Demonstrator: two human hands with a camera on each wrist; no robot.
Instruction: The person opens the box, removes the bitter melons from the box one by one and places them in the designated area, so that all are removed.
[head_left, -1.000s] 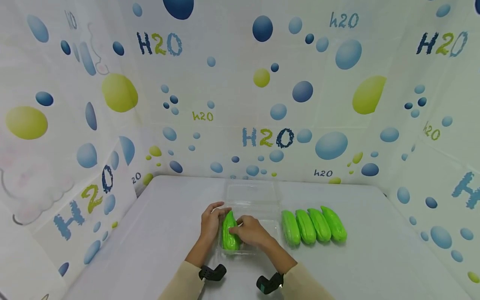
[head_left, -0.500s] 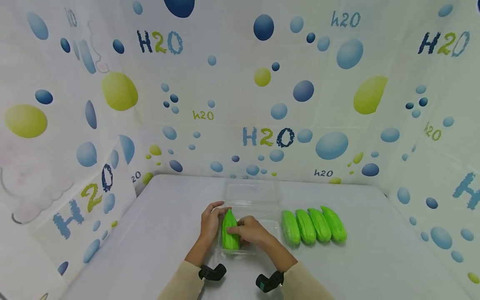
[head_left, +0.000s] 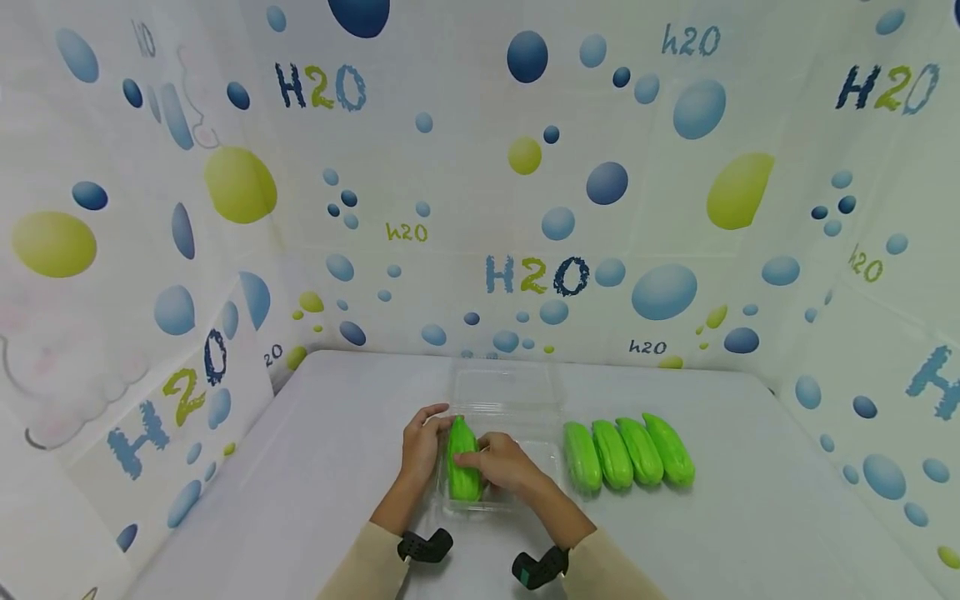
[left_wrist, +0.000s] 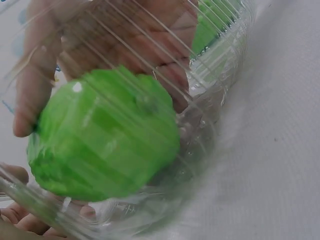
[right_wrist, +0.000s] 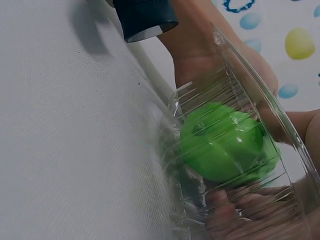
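In the head view, a bright green ridged gourd-like vegetable (head_left: 464, 483) lies lengthwise at the left side of an open clear plastic clamshell box (head_left: 542, 454). My right hand (head_left: 506, 461) grips it, with the thumb across its top and the other fingers on its right side. At the box's left wall, my left hand (head_left: 422, 443) holds the rim, its fingertips close to the gourd's pointed tip. Through the ribbed plastic, the left wrist view shows the gourd's rounded end (left_wrist: 105, 140). The right wrist view shows the gourd (right_wrist: 222, 142) behind the box wall too.
Several matching green gourds (head_left: 628, 452) lie side by side on the white table (head_left: 757, 500), just right of the box. The box's clear lid (head_left: 502, 386) is folded back flat behind it. A patterned sheet (head_left: 450, 167) encloses the back and sides.
The gourd in the box has turned slightly under my right hand, and its tip has straightened. My left hand stays at the box's left side.
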